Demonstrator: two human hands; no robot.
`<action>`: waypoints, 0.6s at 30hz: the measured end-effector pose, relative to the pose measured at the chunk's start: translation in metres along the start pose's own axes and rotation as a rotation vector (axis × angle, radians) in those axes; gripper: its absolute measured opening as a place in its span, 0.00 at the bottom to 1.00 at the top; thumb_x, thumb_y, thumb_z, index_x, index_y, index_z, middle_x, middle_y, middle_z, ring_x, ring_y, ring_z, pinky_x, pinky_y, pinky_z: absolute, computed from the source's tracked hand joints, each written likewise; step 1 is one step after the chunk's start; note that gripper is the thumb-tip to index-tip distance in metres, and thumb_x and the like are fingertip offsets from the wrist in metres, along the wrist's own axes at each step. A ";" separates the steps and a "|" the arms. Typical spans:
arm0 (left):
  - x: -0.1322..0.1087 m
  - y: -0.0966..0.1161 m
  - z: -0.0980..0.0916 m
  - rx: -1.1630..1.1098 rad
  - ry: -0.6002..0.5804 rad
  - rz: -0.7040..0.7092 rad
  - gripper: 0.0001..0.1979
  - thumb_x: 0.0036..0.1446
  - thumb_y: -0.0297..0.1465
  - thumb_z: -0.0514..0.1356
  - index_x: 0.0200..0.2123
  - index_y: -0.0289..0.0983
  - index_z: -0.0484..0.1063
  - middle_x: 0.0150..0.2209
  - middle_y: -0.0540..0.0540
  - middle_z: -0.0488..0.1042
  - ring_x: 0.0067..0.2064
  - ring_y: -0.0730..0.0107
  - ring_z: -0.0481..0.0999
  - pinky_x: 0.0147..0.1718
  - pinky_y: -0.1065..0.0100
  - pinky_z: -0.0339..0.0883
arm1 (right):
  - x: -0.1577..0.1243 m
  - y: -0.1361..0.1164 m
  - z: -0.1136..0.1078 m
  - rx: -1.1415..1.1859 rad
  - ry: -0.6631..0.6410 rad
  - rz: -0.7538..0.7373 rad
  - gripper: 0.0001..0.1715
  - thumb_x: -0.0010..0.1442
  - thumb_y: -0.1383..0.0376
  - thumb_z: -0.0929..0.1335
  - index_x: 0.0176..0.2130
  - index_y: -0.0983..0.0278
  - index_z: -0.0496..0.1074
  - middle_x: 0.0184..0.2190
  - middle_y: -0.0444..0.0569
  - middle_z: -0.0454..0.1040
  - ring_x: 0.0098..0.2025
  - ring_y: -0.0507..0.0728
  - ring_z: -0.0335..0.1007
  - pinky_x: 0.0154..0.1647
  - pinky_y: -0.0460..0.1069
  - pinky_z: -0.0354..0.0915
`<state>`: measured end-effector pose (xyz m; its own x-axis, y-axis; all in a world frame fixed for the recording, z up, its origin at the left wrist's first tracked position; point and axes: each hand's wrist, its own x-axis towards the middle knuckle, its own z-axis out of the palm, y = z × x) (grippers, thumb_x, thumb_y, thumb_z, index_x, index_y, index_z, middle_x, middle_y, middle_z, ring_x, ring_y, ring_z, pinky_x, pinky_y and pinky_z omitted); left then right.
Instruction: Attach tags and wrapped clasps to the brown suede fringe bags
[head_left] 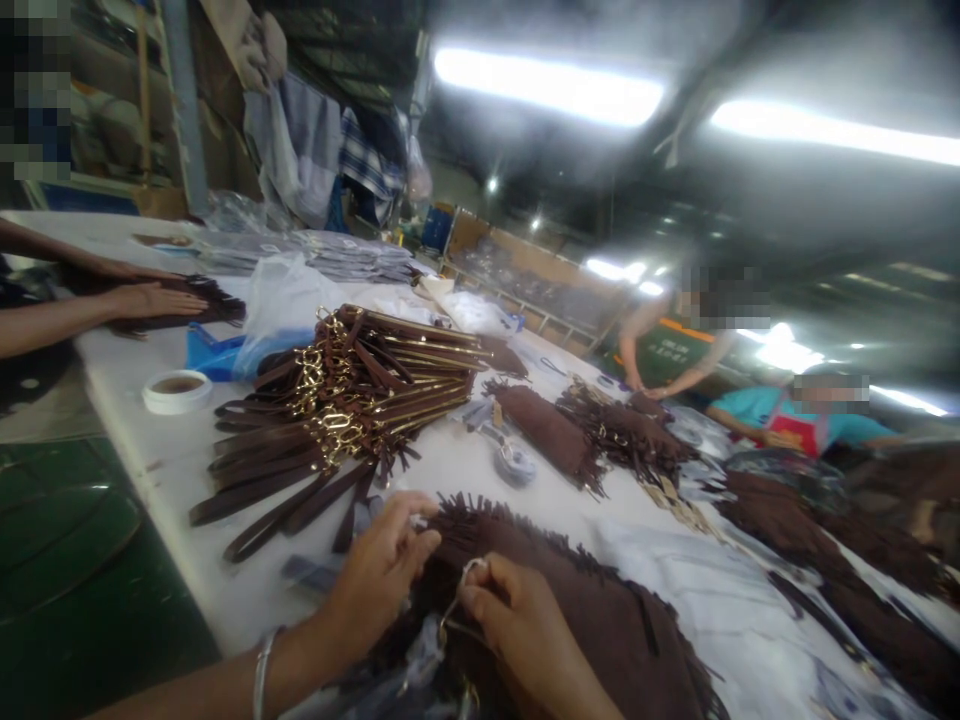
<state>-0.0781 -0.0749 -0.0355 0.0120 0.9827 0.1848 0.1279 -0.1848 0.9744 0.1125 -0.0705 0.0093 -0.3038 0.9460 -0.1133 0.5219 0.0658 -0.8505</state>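
Note:
A brown suede fringed piece (600,620) lies on the white table (172,455) right in front of me. My left hand (379,575) pinches its fringed top edge, fingers closed. My right hand (517,625) is closed on a thin metal ring or clasp (469,578) at the same edge. The two hands are almost touching. A heap of brown leather straps with gold buckles (337,410) lies just beyond my left hand.
More fringed brown pieces (585,430) and a roll of tape (176,390) lie on the table, with plastic bags (281,305) farther back. Another person's hands (142,295) rest on dark material at far left. Other workers (810,425) stand at the far right end.

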 end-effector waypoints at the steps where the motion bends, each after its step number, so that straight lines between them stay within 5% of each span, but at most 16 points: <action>1: -0.002 -0.002 0.001 -0.009 -0.018 -0.009 0.15 0.63 0.41 0.58 0.48 0.38 0.67 0.27 0.54 0.67 0.27 0.71 0.68 0.28 0.71 0.61 | 0.001 0.002 -0.001 0.036 0.000 0.024 0.06 0.55 0.67 0.66 0.26 0.63 0.68 0.20 0.38 0.66 0.23 0.49 0.61 0.25 0.43 0.56; 5: -0.007 -0.005 0.015 -0.146 -0.260 -0.151 0.10 0.53 0.36 0.64 0.33 0.35 0.72 0.21 0.55 0.65 0.21 0.74 0.63 0.20 0.73 0.54 | 0.004 0.008 -0.002 0.136 -0.025 0.052 0.06 0.55 0.65 0.66 0.27 0.63 0.67 0.18 0.36 0.62 0.20 0.48 0.56 0.22 0.43 0.53; 10: -0.003 -0.009 0.027 -0.245 -0.233 -0.240 0.12 0.50 0.38 0.63 0.27 0.34 0.71 0.18 0.55 0.63 0.17 0.77 0.57 0.17 0.74 0.48 | 0.005 0.012 -0.004 0.153 -0.036 0.058 0.09 0.55 0.62 0.68 0.27 0.64 0.69 0.16 0.36 0.61 0.18 0.47 0.54 0.20 0.43 0.51; 18: -0.003 -0.014 0.021 -0.278 -0.237 -0.257 0.16 0.50 0.41 0.65 0.26 0.33 0.71 0.14 0.55 0.60 0.16 0.78 0.56 0.17 0.74 0.46 | 0.001 0.013 -0.004 0.078 -0.028 0.038 0.08 0.57 0.64 0.66 0.30 0.66 0.73 0.17 0.38 0.64 0.19 0.48 0.57 0.21 0.43 0.53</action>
<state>-0.0593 -0.0752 -0.0527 0.2458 0.9667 -0.0711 -0.1151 0.1019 0.9881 0.1224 -0.0672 0.0000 -0.3072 0.9381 -0.1598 0.4699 0.0035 -0.8827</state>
